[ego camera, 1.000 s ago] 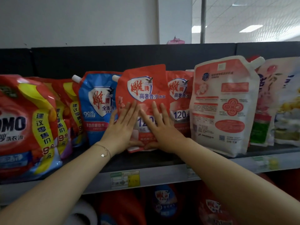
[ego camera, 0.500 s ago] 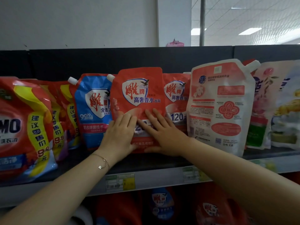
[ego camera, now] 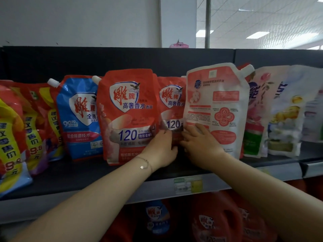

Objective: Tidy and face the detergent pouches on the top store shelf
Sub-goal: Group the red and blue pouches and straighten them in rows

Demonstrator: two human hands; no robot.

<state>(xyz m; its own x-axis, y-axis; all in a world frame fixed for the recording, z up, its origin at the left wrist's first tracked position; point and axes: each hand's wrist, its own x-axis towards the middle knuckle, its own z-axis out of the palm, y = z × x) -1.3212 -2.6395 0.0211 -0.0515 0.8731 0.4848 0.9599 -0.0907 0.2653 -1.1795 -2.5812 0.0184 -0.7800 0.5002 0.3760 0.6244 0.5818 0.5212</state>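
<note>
On the top shelf (ego camera: 83, 179) a red pouch (ego camera: 129, 109) stands upright, label forward. A second red pouch (ego camera: 172, 105) of the same kind stands right behind it, half hidden. My left hand (ego camera: 162, 147) curls its fingers on that second pouch's lower left edge. My right hand (ego camera: 201, 142) grips its lower right side, with fingers overlapping a white and pink pouch (ego camera: 218, 105) that shows its printed back. A blue pouch (ego camera: 78, 116) with a white spout leans at the left of the red ones.
Red and yellow pouches (ego camera: 33, 130) crowd the shelf's left end and lean forward. Pale floral pouches (ego camera: 279, 110) fill the right end. A dark back panel (ego camera: 122, 60) closes the shelf. A price tag (ego camera: 188, 185) sits on the front rail. Red bottles (ego camera: 218, 222) stand below.
Both hands left the front red pouch's face and moved right onto the second red pouch. The front pouch's label is now uncovered.
</note>
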